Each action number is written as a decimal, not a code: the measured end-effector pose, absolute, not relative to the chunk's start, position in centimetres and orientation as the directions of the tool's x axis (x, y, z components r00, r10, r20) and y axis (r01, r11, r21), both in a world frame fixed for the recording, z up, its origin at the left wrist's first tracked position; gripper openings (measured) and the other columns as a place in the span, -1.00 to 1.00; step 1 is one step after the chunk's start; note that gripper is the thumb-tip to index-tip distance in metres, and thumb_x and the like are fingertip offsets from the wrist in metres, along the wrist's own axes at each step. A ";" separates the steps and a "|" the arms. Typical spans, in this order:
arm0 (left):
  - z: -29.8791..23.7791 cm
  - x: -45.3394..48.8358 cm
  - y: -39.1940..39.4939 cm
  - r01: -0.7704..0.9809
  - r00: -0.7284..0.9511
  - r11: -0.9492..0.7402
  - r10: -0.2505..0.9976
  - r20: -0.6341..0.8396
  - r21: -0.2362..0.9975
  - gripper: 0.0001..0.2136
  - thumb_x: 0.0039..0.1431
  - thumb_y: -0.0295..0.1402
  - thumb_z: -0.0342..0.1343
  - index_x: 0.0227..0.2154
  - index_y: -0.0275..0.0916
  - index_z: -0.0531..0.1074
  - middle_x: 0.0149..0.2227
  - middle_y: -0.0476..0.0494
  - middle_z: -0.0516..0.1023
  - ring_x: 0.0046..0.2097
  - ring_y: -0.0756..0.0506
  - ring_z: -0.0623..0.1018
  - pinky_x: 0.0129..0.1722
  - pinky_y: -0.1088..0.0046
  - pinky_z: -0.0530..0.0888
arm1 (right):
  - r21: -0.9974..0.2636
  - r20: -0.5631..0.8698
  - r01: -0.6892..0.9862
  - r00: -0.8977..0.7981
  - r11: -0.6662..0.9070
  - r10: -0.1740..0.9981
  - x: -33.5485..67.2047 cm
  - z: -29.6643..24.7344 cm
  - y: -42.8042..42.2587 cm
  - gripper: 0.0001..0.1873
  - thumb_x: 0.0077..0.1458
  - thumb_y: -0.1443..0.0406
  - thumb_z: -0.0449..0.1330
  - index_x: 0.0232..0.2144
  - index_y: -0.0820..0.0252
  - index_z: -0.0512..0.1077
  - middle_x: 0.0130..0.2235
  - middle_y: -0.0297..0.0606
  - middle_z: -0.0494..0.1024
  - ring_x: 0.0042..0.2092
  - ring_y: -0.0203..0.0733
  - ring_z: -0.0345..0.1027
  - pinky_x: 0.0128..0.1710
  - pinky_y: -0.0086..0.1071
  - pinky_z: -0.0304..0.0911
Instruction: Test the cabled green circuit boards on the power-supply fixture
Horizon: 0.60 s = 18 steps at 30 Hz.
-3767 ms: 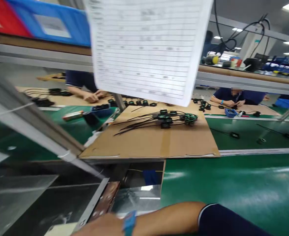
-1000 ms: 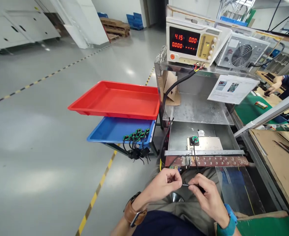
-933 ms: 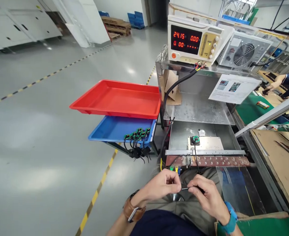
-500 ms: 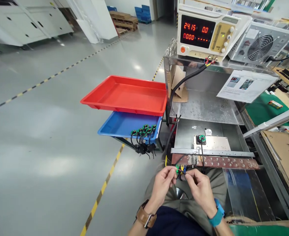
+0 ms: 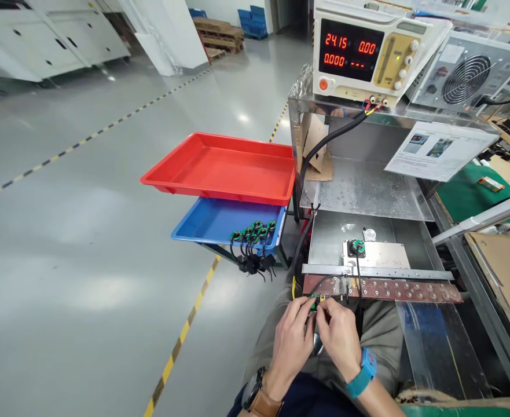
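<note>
My left hand (image 5: 296, 330) and my right hand (image 5: 339, 333) meet over my lap, fingertips pinched together at a small row of green and yellow terminals (image 5: 314, 303). Whatever sits between the fingertips is hidden by the fingers. Just beyond them runs a reddish-brown strip (image 5: 396, 288) with metal studs along it. A black cable (image 5: 359, 278) hangs over that strip from a round green-faced connector (image 5: 358, 248), which sits in a black socket on a silver plate (image 5: 387, 255) in the metal tray.
To the left, a red tray (image 5: 224, 168) stands above a blue tray (image 5: 202, 217) holding several green-ended black cables (image 5: 252, 237). A power supply (image 5: 350, 55) with red digits stands on the metal shelf, beside a fan-cooled unit (image 5: 463, 78). A printed sheet (image 5: 441, 150) hangs below. Cardboard (image 5: 504, 284) lies at right.
Both hands have drawn closer together at the terminals. A thin dark wire seen between my fingers before is now hidden. My left wrist has turned, showing the watch face.
</note>
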<state>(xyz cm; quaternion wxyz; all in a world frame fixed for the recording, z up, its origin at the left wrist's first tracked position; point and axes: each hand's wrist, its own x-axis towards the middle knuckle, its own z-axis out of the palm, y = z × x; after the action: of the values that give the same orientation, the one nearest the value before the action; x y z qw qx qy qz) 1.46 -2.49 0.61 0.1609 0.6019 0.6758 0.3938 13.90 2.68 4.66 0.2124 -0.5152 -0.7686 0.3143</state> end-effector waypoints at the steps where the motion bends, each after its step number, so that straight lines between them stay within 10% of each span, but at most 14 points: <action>1: 0.7 1.4 -2.3 0.718 -0.197 -0.058 0.939 0.282 0.694 -0.71 0.39 -0.47 -0.11 0.06 -0.24 0.42 -0.02 -0.22 0.50 0.00 -0.15 0.53 -0.01 0.27 0.54 | -0.690 0.004 0.669 -0.380 0.278 0.925 13.8 4.7 2.7 -0.73 0.35 0.33 -0.04 -0.41 0.17 0.32 -0.43 -0.29 0.48 -0.41 -0.19 0.37 -0.38 -0.38 -0.01; 18: -0.5 0.2 -0.6 0.867 -0.091 -0.146 0.894 0.440 0.477 -0.71 0.42 -0.38 -0.15 -0.16 -0.23 0.51 -0.18 -0.18 0.60 -0.17 -0.11 0.63 -0.21 0.41 0.60 | -0.564 0.017 0.734 -0.447 0.377 0.894 13.7 2.5 3.3 -0.82 0.23 0.43 -0.02 -0.39 0.17 0.31 -0.42 -0.25 0.53 -0.39 -0.15 0.46 -0.41 -0.29 -0.13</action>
<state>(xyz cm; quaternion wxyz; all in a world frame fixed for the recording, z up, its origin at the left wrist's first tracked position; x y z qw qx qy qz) 0.20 -0.58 -0.48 0.0193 0.6739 0.6532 0.3449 13.72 3.28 2.52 0.1620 -0.5003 -0.8139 0.2471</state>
